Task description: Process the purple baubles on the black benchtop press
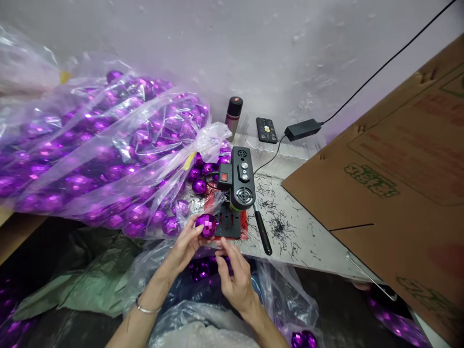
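Note:
My left hand [185, 246] grips a shiny purple faceted ball ornament [207, 225] between thumb and fingers, at the front edge of the black base plate [231, 223]. To its right, my right hand [237, 280] is just below the ball, apart from it. Its fingers are bent and the thumb stands off; nothing shows in them. Just beyond the hands stands a small black machine [243, 176] with round vents, silver buttons, a red switch [224, 177] and a black-gripped lever [263, 234] on its right side.
On the left lies a large clear bag [119, 140] of purple balls. Small black wire-like bits [279, 224] litter the white table. Behind are a bottle [234, 116], a phone [266, 130] and a power adapter [302, 129]. A cardboard box [391, 159] stands right.

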